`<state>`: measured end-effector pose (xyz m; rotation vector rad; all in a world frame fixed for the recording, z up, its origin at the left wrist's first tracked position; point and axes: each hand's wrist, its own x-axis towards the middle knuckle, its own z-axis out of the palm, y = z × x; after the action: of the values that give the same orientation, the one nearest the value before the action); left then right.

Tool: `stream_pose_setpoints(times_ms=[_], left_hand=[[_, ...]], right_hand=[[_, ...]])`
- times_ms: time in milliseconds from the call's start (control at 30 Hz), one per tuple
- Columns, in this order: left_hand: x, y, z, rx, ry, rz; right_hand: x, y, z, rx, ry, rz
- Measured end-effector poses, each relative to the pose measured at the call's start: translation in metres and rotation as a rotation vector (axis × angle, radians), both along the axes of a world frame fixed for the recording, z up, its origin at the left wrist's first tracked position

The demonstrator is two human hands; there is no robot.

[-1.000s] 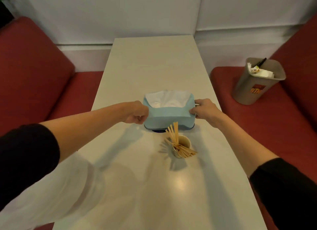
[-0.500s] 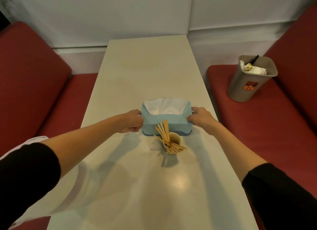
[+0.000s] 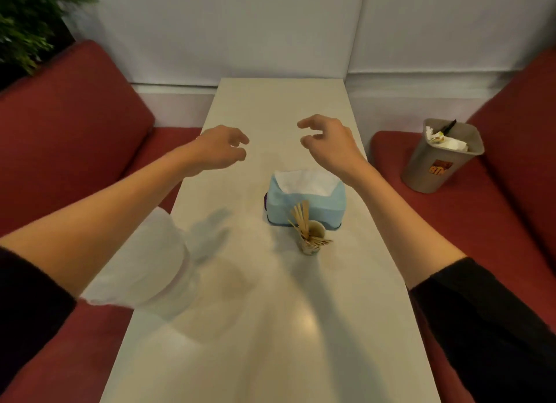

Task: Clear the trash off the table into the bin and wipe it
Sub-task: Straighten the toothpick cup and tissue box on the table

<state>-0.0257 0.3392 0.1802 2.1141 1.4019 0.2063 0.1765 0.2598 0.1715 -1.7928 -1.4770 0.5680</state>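
Left hand (image 3: 221, 148) and right hand (image 3: 328, 144) hover loosely curled over the table (image 3: 270, 342) beyond the tissue box (image 3: 305, 205), seemingly empty

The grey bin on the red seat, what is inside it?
The bin holds crumpled white paper and a dark thin object at its rim. What lies beneath them is covered.

Restaurant booth, red cushioned benches (image 3: 75, 117) flanking a narrow table (image 3: 270, 327), tissue box (image 3: 307, 201), toothpick cup (image 3: 311, 240)
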Motion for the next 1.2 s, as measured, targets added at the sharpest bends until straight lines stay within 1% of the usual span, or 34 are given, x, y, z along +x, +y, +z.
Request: stream_pose_setpoints(times_ms=[133,267,400,500,600,700,767,833,867,933,1033,1067,1200], left_hand=[[-0.041,-0.024,0.028,0.043,-0.042,0.028],[-0.090,-0.048,0.040,0.102,-0.069,0.095],[-0.150,-0.064,0.034,0.142,-0.090,0.191],[-0.195,-0.071,0.015,0.149,-0.133,0.306],[-0.234,-0.080,-0.012,0.131,-0.268,0.476],[-0.263,-0.087,-0.046,-0.023,-0.543,0.660],[-0.273,-0.092,-0.068,-0.152,-0.690,0.752],[-0.272,-0.100,-0.091,-0.275,-0.780,0.775],[-0.271,-0.102,-0.101,-0.302,-0.833,0.782],[-0.267,-0.101,-0.115,-0.263,-0.932,0.856],[-0.257,-0.087,-0.119,-0.167,-0.939,0.957],[-0.250,-0.084,-0.116,-0.144,-0.943,0.943],[-0.218,-0.064,-0.104,-0.107,-0.880,0.773]], right_hand=[[-0.048,-0.013,0.013,-0.022,0.015,0.106],[-0.099,-0.030,0.001,-0.100,0.027,0.205],[-0.146,-0.043,-0.023,-0.187,0.025,0.278],[-0.172,-0.050,-0.041,-0.258,0.120,0.294],[-0.188,-0.053,-0.056,-0.318,0.266,0.250],[-0.198,-0.056,-0.070,-0.362,0.277,0.238],[-0.206,-0.060,-0.079,-0.408,0.302,0.306],[-0.212,-0.070,-0.088,-0.443,0.356,0.412],[-0.216,-0.074,-0.092,-0.448,0.393,0.447],[-0.225,-0.079,-0.099,-0.445,0.497,0.475],[-0.226,-0.078,-0.113,-0.388,0.579,0.429],[-0.223,-0.080,-0.116,-0.364,0.596,0.404],[-0.207,-0.086,-0.124,-0.309,0.699,0.285]])
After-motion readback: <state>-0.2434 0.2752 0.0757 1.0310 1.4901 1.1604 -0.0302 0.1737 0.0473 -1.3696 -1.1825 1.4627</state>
